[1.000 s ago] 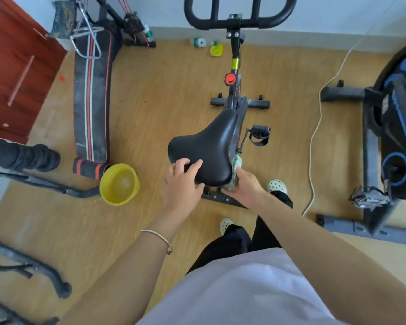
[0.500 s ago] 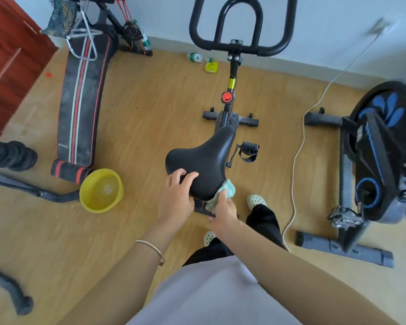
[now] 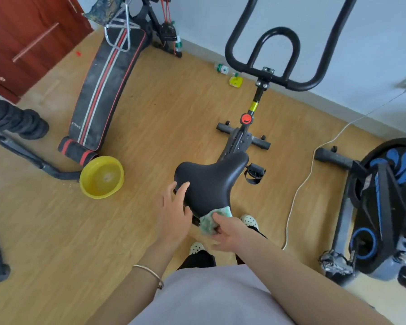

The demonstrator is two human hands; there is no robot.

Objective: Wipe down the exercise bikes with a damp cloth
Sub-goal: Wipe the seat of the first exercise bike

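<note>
The green cloth [image 3: 213, 220] sits bunched at the near edge of the black saddle [image 3: 209, 181], centre frame, with the right hand [image 3: 230, 233] closed around it, fingers curled and pinching the fabric. The left hand [image 3: 174, 213] has its fingers loosely spread at the saddle's left rim; it looks like they touch it, hard to say. A yellow basin [image 3: 101, 177] sits on the floor at left, and a second bike [image 3: 384, 207] stands at right.

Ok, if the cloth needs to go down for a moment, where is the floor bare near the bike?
Bare floor lies between the sit-up bench and the bike's saddle, beyond the yellow basin. Another patch sits between the bike's front foot and the white cable. By the right hand it is crowded: cloth, shoes, pedal.
</note>
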